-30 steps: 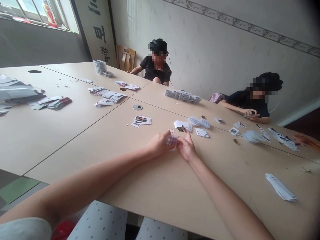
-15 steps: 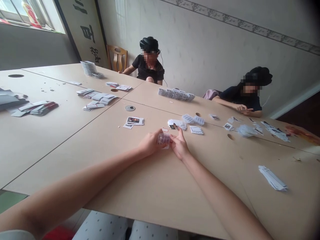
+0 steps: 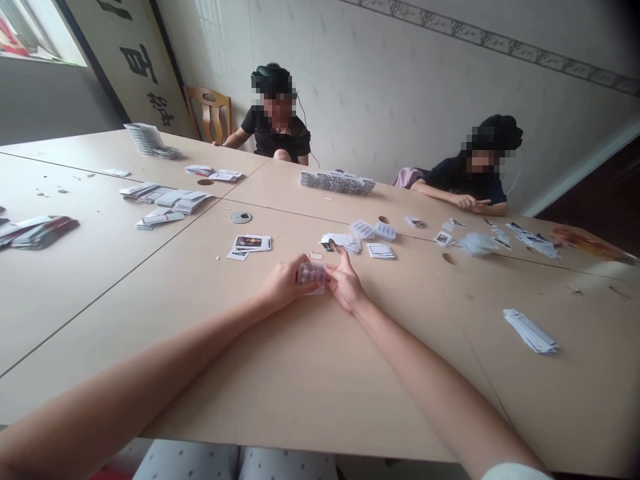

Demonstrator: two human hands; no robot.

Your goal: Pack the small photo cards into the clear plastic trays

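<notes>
My left hand is wrapped round a small clear plastic tray with compartments, its thumb across the near face. At the tray's right edge is my right hand, with fingertips at the edge and the thumb raised apart. Just beyond the hands lie a small red-edged label and a fanned pile of white cards. Photo cards rest to the left, and a short stack of black-framed cards to the right. Two clear trays sit behind that stack.
Across the table sit two people in dark tops and black headgear. A row of filled trays stands at the far side. Card piles lie left, a tall stack far left, and white strips right.
The view has turned slightly, so most table items appear farther left. Both hands remain at the clear tray, which now shows its face more fully.
</notes>
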